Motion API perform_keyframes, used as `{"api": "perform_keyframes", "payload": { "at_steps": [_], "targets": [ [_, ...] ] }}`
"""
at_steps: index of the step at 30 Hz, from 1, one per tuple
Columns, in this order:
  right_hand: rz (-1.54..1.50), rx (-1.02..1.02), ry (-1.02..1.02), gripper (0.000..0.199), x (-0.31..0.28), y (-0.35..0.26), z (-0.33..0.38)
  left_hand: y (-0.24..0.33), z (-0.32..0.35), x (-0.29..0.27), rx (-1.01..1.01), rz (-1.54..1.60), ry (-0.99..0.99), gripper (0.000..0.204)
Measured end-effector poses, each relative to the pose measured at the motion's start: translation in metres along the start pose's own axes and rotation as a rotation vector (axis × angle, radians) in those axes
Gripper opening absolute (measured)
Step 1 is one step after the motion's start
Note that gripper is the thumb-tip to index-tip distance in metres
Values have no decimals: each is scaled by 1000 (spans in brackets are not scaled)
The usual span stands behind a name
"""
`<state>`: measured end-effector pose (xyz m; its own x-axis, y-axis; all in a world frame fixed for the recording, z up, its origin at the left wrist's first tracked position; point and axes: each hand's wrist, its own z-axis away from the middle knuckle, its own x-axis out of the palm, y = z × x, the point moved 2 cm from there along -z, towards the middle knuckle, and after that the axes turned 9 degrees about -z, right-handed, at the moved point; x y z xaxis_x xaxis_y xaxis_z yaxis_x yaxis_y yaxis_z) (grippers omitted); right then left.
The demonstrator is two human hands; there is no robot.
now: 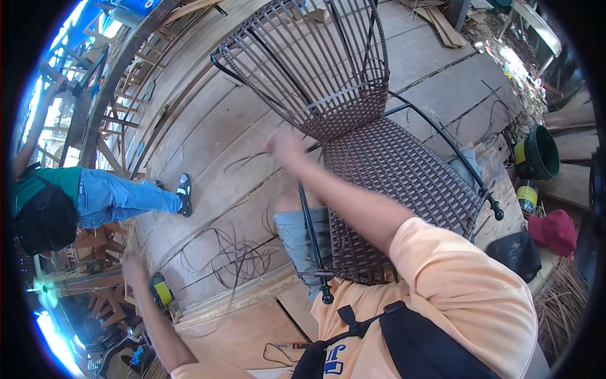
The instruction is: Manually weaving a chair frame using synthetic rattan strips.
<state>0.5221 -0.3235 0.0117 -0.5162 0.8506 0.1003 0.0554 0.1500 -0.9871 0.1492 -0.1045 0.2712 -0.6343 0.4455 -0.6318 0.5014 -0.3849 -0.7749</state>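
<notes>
A brown woven chair [398, 183] with a black metal frame lies in front of me and over my legs. Its seat is closely woven, while the backrest [315, 63] has long open slats. My right arm crosses over the seat, and my right hand [287, 146] is at the chair's left side, close to where seat and backrest meet. A thin dark strand [245, 159] runs near that hand. Far out to the left, away from the chair, is my left hand [134, 273]. Motion smears the fingers of both hands, so their grip is unclear.
Loose dark strands [233, 258] lie tangled on the plank floor [208, 145]. A person in jeans [120, 196] stands at the left. A tool with a cord [290, 345] lies beside me. At the right are a dark bucket [540, 153], a red cap [553, 232] and a black cap [514, 256].
</notes>
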Motion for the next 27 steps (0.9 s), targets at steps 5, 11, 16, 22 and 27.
{"api": "perform_keyframes", "payload": {
  "at_steps": [5,11,16,22,27],
  "targets": [
    [-100,89,-860,21,151,-29,177,276,-10,-142,999,797,643,20],
    [-69,-15,-1159,31,98,-35,129,225,20,-146,553,1240,294,24],
    [-1097,464,63,11,-110,-32,-37,29,1,32,-41,476,107,32],
    [-623,497,324,23,-108,-24,-35,-15,29,60,-254,39,-300,30],
    [-600,263,-143,19,28,-51,65,214,-9,-112,510,889,616,33]
  ]
}}
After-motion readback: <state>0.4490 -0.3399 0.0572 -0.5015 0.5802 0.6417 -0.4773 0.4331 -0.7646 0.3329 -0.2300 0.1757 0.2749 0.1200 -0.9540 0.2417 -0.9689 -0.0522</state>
